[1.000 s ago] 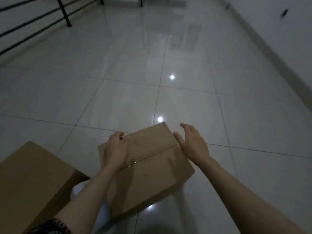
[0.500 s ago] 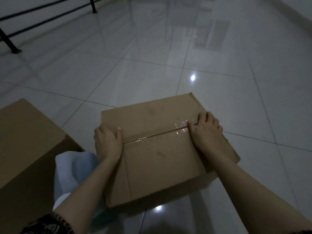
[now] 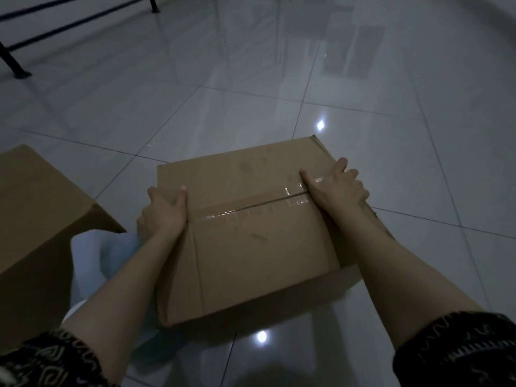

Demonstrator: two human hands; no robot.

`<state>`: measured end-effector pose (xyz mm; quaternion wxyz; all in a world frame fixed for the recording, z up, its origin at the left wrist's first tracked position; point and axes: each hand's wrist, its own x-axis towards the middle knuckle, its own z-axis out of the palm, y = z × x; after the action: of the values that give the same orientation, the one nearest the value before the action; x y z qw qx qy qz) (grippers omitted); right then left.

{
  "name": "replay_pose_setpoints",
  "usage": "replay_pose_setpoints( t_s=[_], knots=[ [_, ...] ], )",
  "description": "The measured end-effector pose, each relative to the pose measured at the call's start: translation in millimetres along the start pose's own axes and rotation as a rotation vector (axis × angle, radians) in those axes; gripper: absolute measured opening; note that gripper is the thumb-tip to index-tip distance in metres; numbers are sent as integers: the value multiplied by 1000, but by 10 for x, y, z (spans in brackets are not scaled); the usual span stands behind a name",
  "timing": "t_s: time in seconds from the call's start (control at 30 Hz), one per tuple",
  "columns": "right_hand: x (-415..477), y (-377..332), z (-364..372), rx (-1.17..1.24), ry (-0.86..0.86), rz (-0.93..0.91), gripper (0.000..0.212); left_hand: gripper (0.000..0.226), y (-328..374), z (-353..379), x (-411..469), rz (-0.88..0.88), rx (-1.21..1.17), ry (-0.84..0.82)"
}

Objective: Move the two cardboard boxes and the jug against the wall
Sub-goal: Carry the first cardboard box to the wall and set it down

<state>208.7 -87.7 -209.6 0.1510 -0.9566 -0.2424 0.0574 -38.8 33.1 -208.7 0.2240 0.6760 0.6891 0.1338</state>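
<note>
Cardboard is seen at the far left: a larger cardboard box (image 3: 36, 219) stands on the tiled floor (image 3: 251, 93), cut off by the frame edge. Just beside its right face, a pale, translucent jug (image 3: 97, 261) is partly hidden behind the left forearm; its shape cannot be told in full. Behind, at upper left, a black railing (image 3: 69, 23) is set on the floor. In the middle, a smaller cardboard box (image 3: 251, 233) is found, its top flaps sealed with clear tape (the tape catches the light along the seam). The left hand (image 3: 163, 213) is clamped on the box's left edge, thumb laid on the top and fingers wrapped down the side. The right hand (image 3: 339, 188) is closed on the right edge, thumb on the top near the tape, fingers curled over the side. Whether the box's underside rests on the floor or is raised cannot be told. 2 patterned dark sleeves (image 3: 458, 350) are seen at the bottom corners. Bright spots of light are reflected in the glossy tiles.
</note>
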Motion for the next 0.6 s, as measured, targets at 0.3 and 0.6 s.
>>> replay_pose_setpoints(
  t_s=[0.3, 0.6],
  knots=[
    [-147, 218, -53, 18, 63, 5, 94, 70, 62, 126, -75, 95, 85, 23],
    [-101, 137, -45, 51, 97, 47, 87, 67, 169, 84, 39, 71, 38, 18]
  ],
)
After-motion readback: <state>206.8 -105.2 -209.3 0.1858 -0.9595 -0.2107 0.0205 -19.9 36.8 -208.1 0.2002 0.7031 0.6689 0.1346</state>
